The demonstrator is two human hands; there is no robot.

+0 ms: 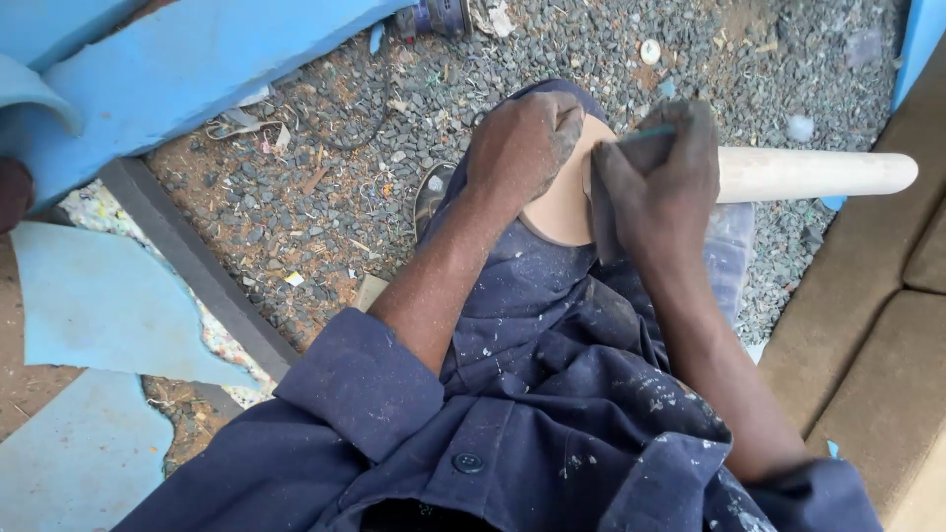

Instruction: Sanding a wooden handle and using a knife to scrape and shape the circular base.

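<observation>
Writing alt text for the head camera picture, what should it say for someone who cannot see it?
A person in dark blue work clothes presses the left hand on a tan piece resting on the knee, while the right hand holds a thin green pen against it. Gravel ground lies below.

left hand [522,143] presses tan wooden piece [562,207] on knee | right hand [658,177] grips thin green tool [650,131] against it | pale roll [813,173] beyond | gravel ground [325,197]
</observation>
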